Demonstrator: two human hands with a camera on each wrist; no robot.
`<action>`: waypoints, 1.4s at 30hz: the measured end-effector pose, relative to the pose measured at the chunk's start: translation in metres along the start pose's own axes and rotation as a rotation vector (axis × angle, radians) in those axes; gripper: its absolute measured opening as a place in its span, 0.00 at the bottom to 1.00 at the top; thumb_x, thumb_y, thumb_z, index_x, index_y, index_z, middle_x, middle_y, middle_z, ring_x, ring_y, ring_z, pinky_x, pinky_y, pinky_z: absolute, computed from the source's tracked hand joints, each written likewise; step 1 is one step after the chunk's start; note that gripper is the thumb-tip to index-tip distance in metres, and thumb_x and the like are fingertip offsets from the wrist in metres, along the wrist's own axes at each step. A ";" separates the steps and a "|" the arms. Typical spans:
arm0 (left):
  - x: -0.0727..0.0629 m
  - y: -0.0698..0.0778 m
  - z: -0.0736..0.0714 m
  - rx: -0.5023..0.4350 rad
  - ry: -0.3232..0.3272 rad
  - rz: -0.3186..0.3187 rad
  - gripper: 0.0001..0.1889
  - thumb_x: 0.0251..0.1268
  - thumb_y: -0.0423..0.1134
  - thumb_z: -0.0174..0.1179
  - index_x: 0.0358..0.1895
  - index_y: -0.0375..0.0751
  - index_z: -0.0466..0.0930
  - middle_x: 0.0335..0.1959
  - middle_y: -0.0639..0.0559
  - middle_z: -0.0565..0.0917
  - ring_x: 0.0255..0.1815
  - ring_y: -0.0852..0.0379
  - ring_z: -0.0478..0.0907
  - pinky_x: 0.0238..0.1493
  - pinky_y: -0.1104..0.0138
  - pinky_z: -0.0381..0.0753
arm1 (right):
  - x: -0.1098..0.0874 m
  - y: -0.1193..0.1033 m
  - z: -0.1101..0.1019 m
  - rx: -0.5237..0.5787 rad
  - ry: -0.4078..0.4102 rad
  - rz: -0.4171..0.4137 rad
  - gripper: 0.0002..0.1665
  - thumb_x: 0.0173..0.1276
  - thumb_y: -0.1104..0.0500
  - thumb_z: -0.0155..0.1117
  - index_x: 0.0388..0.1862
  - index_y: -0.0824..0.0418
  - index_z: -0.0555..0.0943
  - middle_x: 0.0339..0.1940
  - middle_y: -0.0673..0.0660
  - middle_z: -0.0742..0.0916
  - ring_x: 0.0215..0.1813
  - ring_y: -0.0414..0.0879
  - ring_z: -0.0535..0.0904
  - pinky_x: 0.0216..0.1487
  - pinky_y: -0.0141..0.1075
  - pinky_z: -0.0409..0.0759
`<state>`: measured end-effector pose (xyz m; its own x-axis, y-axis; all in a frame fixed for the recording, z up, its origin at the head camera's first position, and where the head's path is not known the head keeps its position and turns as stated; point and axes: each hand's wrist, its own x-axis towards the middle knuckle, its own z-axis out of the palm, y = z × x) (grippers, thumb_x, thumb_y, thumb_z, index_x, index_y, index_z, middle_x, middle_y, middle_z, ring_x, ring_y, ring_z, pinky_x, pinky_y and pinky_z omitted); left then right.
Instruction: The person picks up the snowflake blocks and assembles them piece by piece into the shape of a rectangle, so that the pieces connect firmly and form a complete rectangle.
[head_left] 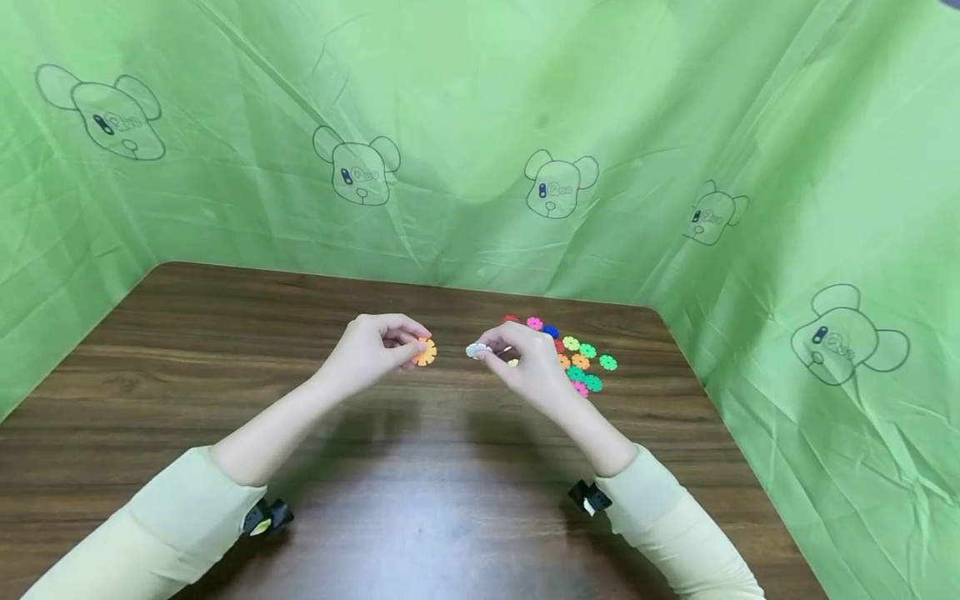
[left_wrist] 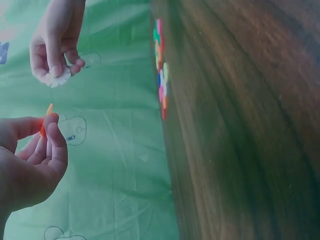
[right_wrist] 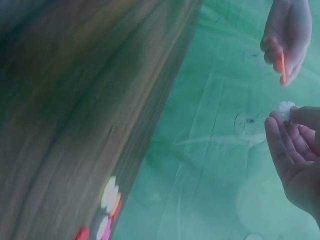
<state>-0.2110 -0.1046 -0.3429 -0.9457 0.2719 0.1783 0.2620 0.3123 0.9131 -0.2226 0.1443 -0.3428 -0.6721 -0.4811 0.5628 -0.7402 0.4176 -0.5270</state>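
Lining up two little flower discs looks like the step we're on, at a guess so they can be slotted together. Starting on the left, our left hand (head_left: 369, 346) has the orange disc (head_left: 427, 352) pinched between thumb and fingers, held up over the worktop (head_left: 420, 475) with its notched face turned to the head cam. Then there's a gap, so the two discs aren't touching yet. Next along is the white disc (head_left: 476, 351), pinched by our right hand (head_left: 528, 362), and the left wrist view shows its face while the orange one is nearly edge-on there. So they're already roughly crosswise, which we reckon is what you'd want for slotting. Off to the right, the loose discs (head_left: 588, 351) lie in a colourful bunch on the worktop, some hidden behind the right hand.

For the next move, we'd say bring the hands together, match notch to notch and push gently. Main risk as we see it: missing the slot and having a disc twist in the fingertips, so no rushing
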 end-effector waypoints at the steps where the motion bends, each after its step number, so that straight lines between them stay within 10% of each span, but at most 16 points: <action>1: -0.002 0.001 0.000 -0.017 0.001 -0.004 0.08 0.58 0.34 0.65 0.41 0.37 0.83 0.29 0.45 0.86 0.26 0.55 0.83 0.33 0.59 0.84 | -0.001 -0.002 0.002 0.010 0.004 -0.009 0.04 0.60 0.61 0.69 0.33 0.58 0.82 0.30 0.49 0.86 0.31 0.37 0.82 0.32 0.28 0.81; 17: -0.023 -0.003 0.009 -0.238 0.084 -0.085 0.11 0.59 0.32 0.64 0.42 0.28 0.80 0.29 0.41 0.85 0.24 0.56 0.82 0.30 0.63 0.83 | 0.005 -0.046 0.025 0.142 0.042 -0.145 0.05 0.54 0.75 0.68 0.30 0.71 0.81 0.29 0.62 0.85 0.30 0.49 0.84 0.33 0.34 0.83; 42: -0.031 -0.014 0.029 -0.244 0.086 -0.105 0.08 0.59 0.27 0.63 0.40 0.27 0.81 0.31 0.38 0.86 0.22 0.57 0.82 0.28 0.65 0.83 | -0.014 -0.008 0.047 0.140 0.018 -0.201 0.03 0.57 0.66 0.70 0.29 0.64 0.83 0.28 0.54 0.85 0.33 0.41 0.83 0.38 0.30 0.82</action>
<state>-0.1798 -0.0910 -0.3716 -0.9808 0.1682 0.0985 0.1169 0.1037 0.9877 -0.2065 0.1115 -0.3765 -0.5126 -0.5297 0.6757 -0.8502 0.2032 -0.4856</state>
